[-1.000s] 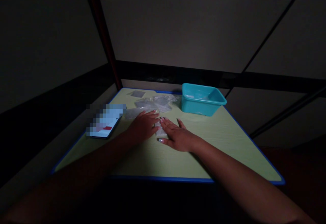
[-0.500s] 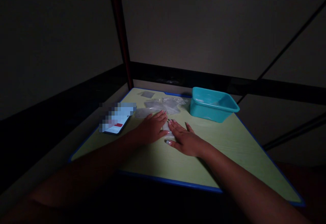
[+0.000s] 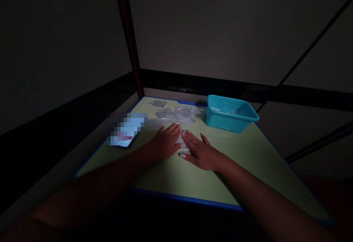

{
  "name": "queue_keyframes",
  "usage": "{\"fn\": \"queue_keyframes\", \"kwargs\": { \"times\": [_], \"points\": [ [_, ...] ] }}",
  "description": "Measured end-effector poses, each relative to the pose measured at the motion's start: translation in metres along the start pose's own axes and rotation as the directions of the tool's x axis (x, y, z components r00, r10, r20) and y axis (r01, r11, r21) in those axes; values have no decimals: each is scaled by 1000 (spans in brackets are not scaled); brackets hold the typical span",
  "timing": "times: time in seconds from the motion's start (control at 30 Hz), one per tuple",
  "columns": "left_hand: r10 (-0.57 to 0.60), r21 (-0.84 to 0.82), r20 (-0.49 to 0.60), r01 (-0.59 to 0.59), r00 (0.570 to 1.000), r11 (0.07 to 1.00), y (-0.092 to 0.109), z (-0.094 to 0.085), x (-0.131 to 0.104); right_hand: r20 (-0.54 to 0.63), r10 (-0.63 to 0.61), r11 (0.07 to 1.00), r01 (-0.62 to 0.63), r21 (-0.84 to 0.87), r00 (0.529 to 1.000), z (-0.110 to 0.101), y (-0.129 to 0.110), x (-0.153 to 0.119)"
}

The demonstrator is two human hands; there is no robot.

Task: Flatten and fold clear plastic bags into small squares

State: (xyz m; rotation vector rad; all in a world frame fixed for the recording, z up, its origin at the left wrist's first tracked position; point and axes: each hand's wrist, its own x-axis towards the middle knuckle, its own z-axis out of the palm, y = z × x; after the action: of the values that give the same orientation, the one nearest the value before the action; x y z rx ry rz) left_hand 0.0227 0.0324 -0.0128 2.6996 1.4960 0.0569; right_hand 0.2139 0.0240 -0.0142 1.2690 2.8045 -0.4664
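A small clear plastic bag (image 3: 181, 141) lies flat on the light yellow-green table (image 3: 162, 177), mostly covered by my hands. My left hand (image 3: 166, 141) rests palm down on its left side with fingers stretched out. From the right, my right hand (image 3: 200, 150) lies flat over the other side, its thumb apart from the fingers. The fingertips of both hands nearly meet over the bag. Just beyond them, several clear plastic bags (image 3: 176, 115) lie in a loose, overlapping spread.
A turquoise plastic basin (image 3: 228, 122) stands at the back right, with something clear inside. A phone with a lit screen (image 3: 128, 129) lies at the left edge. Another flat plastic piece (image 3: 159, 103) is near the far left corner. Dark panels (image 3: 220, 32) rise behind the table.
Both hands stay flat on the bag, with the left fingers shifted very slightly. The whole view has dipped a little; nothing else has visibly moved.
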Motion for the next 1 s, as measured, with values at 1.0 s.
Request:
{"fn": "queue_keyframes", "kwargs": {
  "times": [1.0],
  "points": [
    [-45, 29, 26, 44, 999, 999, -7, 6, 3, -16, -47, 997, 47, 55, 999, -17, 2, -7]
  ]
}}
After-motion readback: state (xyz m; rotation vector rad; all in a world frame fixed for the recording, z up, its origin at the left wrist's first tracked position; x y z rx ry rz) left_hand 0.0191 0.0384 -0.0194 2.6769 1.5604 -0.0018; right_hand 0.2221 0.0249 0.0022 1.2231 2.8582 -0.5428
